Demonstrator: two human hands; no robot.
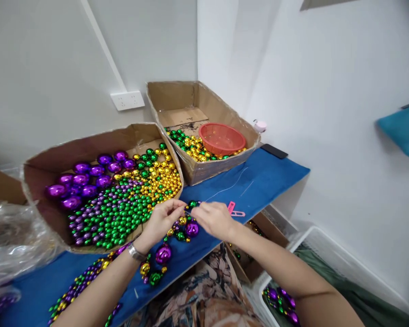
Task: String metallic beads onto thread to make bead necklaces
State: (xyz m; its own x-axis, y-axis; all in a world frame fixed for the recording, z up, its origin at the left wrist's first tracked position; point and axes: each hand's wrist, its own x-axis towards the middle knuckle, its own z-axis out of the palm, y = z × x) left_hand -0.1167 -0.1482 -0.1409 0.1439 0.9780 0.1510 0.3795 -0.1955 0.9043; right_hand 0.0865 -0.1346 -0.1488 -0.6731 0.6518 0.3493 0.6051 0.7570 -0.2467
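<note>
My left hand, with a watch on its wrist, pinches at the end of a bead strand. Fingertip to fingertip with it, my right hand is closed on the thin white string, which trails away over the blue cloth. Just what lies between the fingertips is too small to make out. Below both hands hangs the strand of shiny purple, green and gold beads, resting on the cloth. A pink clip-like tool lies just right of my right hand.
A cardboard box of loose beads stands at left. Behind it, another box holds beads and a red bowl. Finished-looking bead strands lie front left. A black phone-like slab sits at the back edge; a white bin stands lower right.
</note>
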